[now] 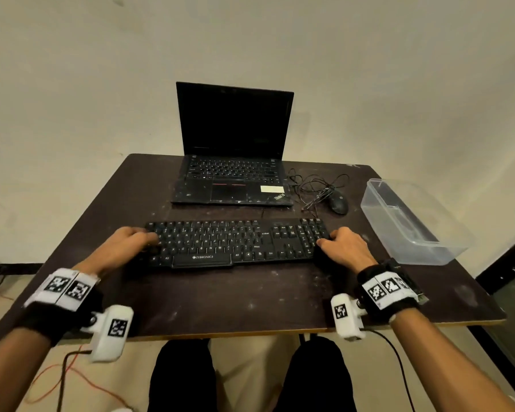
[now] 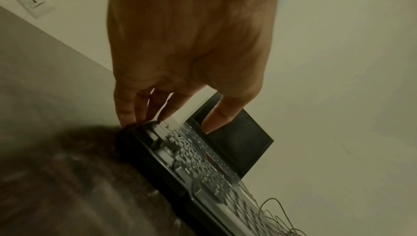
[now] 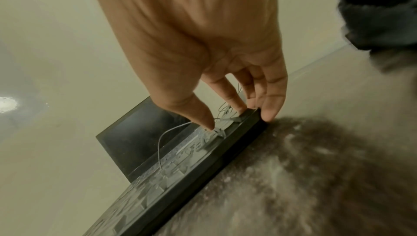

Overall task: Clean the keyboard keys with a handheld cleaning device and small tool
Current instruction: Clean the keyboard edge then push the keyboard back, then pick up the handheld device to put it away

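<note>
A black Zebronics keyboard (image 1: 235, 242) lies across the middle of the dark table (image 1: 250, 298). My left hand (image 1: 128, 245) is at its left end. In the left wrist view the fingers (image 2: 126, 111) touch the keyboard's (image 2: 192, 159) end corner, and the thumb (image 2: 214, 120) hangs just above the keys. My right hand (image 1: 342, 245) is at the right end. There the thumb (image 3: 203, 118) presses on the keys of the keyboard (image 3: 180, 168) and the fingers (image 3: 270, 104) reach over the end edge, pinching it. Neither hand holds a tool.
An open black laptop (image 1: 232, 150) stands behind the keyboard. To its right lie a black mouse (image 1: 338, 202) and its tangled cable (image 1: 309, 185). A clear plastic container (image 1: 411, 221) sits at the table's right side. My knees are under the table's front edge.
</note>
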The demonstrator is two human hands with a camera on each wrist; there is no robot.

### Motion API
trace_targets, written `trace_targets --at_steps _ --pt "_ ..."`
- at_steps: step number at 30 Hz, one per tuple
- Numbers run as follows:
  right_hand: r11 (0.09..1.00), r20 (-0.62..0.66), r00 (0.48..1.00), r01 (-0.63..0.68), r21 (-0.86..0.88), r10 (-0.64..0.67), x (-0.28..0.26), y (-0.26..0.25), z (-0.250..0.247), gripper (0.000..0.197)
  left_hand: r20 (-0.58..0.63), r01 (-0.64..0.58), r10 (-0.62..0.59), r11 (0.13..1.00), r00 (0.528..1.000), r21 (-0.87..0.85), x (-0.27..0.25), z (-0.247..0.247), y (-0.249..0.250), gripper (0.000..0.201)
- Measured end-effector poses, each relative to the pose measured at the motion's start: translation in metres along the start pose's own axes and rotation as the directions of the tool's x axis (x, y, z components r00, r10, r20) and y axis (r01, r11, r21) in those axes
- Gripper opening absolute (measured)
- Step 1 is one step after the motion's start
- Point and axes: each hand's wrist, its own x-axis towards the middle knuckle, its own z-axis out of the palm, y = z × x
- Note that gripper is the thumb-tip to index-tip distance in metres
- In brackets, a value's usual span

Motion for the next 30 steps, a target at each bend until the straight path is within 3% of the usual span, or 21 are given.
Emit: trace_targets --at_steps 6,13,19,21,23,25,27,30 --pt "1.000 0.038 0.999 0.008 -0.022 -0.007 0.042 -0.024 -0.007 0.026 -0.031 0.039 -0.039 0.999 0.999 -0.009 0.045 0.006 0.029 0.027" --pt "1.000 0.011 1.000 -0.007 -0.025 0.008 0.060 -0.024 -0.002 0.028 -0.021 0.051 -0.051 0.999 0.998 -0.004 0.064 0.004 0.028 0.027" --pt "1.000 -0.018 1.000 0.002 0.015 -0.002 0.051 -0.017 0.002 0.038 0.011 0.043 -0.043 0.999 0.999 0.012 0.052 0.006 0.024 0.046" --pt "1.000 -0.032 0.999 0.014 0.013 -0.014 0.039 -0.014 0.000 0.042 -0.015 0.033 -0.033 0.999 0.999 0.025 0.031 0.013 0.039 0.034" --pt "0.999 -0.067 0.997 0.044 0.001 -0.044 0.019 -0.009 -0.003 0.049 -0.115 -0.007 0.020 0.994 0.993 0.114 0.016 0.020 0.043 0.013" --pt "0.995 -0.132 0.987 0.092 0.030 -0.087 -0.009 0.001 -0.008 0.055 -0.214 -0.095 0.148 0.966 0.966 0.238 0.003 0.030 0.038 0.043" --pt "0.985 -0.225 0.967 0.144 0.097 -0.120 -0.036 0.020 -0.013 0.041 -0.247 -0.181 0.258 0.938 0.934 0.296 -0.018 0.044 0.039 0.061" --pt "0.962 -0.348 0.934 0.164 0.220 -0.080 -0.067 0.061 -0.029 0.009 -0.138 -0.355 0.409 0.884 0.902 0.303 -0.051 0.089 0.053 0.039"
